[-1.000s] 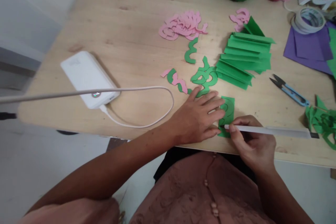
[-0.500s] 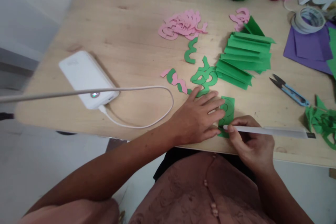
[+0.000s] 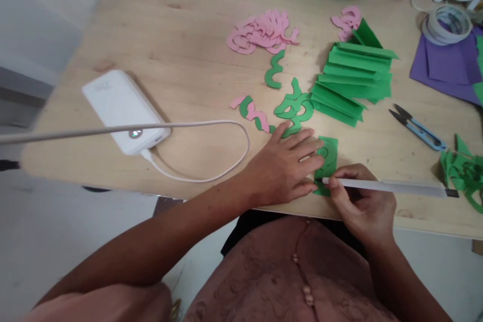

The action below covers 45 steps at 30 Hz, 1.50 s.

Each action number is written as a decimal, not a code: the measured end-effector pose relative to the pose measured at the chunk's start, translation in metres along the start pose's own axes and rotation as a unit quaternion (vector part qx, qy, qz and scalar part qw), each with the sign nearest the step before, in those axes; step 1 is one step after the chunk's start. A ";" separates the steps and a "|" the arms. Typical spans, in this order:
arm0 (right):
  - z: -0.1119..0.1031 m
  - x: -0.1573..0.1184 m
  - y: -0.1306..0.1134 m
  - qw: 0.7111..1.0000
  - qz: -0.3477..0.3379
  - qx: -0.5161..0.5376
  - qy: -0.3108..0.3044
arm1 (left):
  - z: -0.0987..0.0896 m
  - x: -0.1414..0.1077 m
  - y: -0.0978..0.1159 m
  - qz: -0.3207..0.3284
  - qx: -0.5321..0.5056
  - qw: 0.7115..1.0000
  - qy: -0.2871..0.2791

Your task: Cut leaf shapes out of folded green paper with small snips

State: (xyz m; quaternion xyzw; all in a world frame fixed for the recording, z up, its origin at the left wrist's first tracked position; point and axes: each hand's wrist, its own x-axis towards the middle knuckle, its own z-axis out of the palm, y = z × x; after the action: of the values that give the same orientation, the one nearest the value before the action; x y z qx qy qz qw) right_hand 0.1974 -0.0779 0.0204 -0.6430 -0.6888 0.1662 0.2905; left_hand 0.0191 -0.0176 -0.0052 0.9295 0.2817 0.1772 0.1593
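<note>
My left hand (image 3: 285, 166) lies flat with its fingers spread, pressing on a piece of green paper (image 3: 328, 158) with curved lines cut in it. My right hand (image 3: 362, 201) grips a slim white tool (image 3: 388, 186), possibly a craft knife, whose near tip rests on the same paper. The tip itself is partly hidden by my fingers. Just beyond my left fingertips lie curly green paper cut-outs (image 3: 294, 110), and a strip of pink and green curls (image 3: 251, 113) sits left of them.
A white power bank (image 3: 121, 110) with a cable lies at the left of the wooden table (image 3: 151, 25). Pink paper curls (image 3: 260, 32), pleated green paper (image 3: 350, 78), blue-handled snips (image 3: 418, 131), green scraps (image 3: 462, 173), purple paper (image 3: 445, 68) and a tape roll (image 3: 447, 25) lie to the right.
My view has shifted slightly, so the table contents sit a little higher in the frame. Both hands stay on the green paper, and the white tool's position has barely changed.
</note>
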 end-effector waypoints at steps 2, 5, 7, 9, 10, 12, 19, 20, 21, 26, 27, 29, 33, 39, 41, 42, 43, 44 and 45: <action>0.000 0.000 0.001 1.000 0.004 -0.002 0.000 | 0.000 0.000 0.000 0.000 0.000 1.000 0.000; 0.001 -0.001 0.001 1.000 0.011 -0.002 0.001 | 0.001 0.000 0.000 -0.001 0.001 1.000 0.002; 0.001 -0.001 0.002 1.000 0.012 0.000 0.002 | 0.001 0.000 0.000 0.000 0.001 1.000 0.001; 0.001 -0.001 0.001 1.000 0.010 0.001 0.004 | 0.000 -0.001 0.000 0.000 0.000 1.000 -0.001; 0.001 -0.001 0.001 1.000 0.012 0.001 0.005 | 0.000 -0.001 0.000 0.000 0.001 1.000 -0.002; 0.001 -0.002 0.000 1.000 0.018 -0.002 0.007 | 0.000 0.000 0.000 -0.001 0.002 1.000 -0.004; 0.001 -0.001 -0.001 1.000 0.021 -0.005 0.021 | 0.000 0.000 0.000 0.001 -0.001 1.000 -0.003; 0.001 -0.001 -0.001 1.000 0.019 -0.005 0.022 | 0.000 0.000 -0.001 0.002 -0.001 1.000 -0.003; 0.001 -0.001 -0.001 1.000 0.018 -0.004 0.022 | 0.000 0.000 -0.001 0.002 -0.001 1.000 -0.003; 0.000 -0.004 0.002 0.999 0.022 0.019 0.035 | 0.000 0.000 -0.001 0.000 -0.001 1.000 -0.006; 0.000 -0.004 0.002 0.999 0.020 0.020 0.036 | 0.000 0.000 -0.001 0.000 -0.001 1.000 -0.005; 0.000 -0.005 0.003 0.999 0.017 0.017 0.032 | 0.000 0.000 0.000 0.000 -0.002 1.000 -0.005; 0.001 -0.004 0.002 0.999 0.014 0.014 0.025 | 0.000 0.000 0.000 0.000 -0.004 1.000 -0.007; -0.002 -0.004 -0.001 0.997 0.037 0.046 0.040 | 0.000 0.000 0.000 -0.003 -0.004 1.000 -0.004; -0.003 -0.007 0.001 0.996 0.045 0.060 0.040 | 0.001 0.000 0.000 -0.001 -0.004 1.000 -0.003; -0.004 -0.009 0.002 0.996 0.047 0.067 0.038 | 0.001 0.000 0.000 -0.001 -0.004 1.000 -0.001; -0.004 -0.011 0.003 0.996 0.046 0.074 0.036 | 0.001 0.000 0.000 -0.001 -0.004 1.000 0.001; -0.005 -0.014 0.005 0.996 0.041 0.078 0.032 | 0.001 0.000 0.000 0.000 -0.004 1.000 0.001; -0.005 -0.016 0.007 0.996 0.035 0.079 0.026 | 0.001 0.000 0.000 0.000 -0.003 1.000 0.001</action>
State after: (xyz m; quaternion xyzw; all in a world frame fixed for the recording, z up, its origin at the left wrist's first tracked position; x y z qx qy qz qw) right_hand 0.2057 -0.0939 0.0173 -0.6458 -0.6428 0.2139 0.3523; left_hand 0.0193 -0.0176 -0.0063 0.9288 0.2812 0.1791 0.1620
